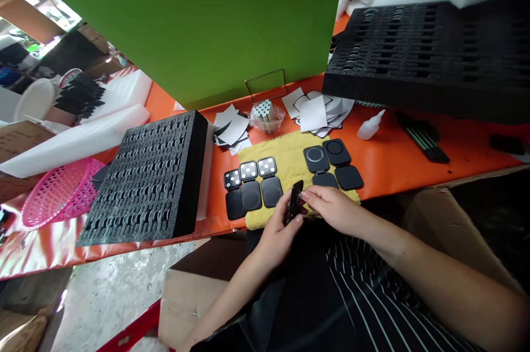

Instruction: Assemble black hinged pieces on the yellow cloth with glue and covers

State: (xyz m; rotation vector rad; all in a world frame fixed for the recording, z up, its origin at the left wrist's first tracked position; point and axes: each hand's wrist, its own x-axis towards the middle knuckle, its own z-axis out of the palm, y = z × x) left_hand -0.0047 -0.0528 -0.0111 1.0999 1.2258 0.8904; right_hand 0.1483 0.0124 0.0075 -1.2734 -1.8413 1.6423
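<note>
Both hands, left hand (276, 230) & right hand (331, 209), are clamped together on a small black hinged case (295, 202), held at yellow cloth's (290, 164) near edge; more open cases (252, 186) laid on cloth.

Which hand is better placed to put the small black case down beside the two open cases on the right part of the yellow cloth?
Probably the right hand. It touches the small black case from the right and lies just below the two open cases on the yellow cloth. The left hand grips the case from the other side, farther away.

orange table (414, 159), green panel (199, 15), grey concrete floor (107, 291)
</note>
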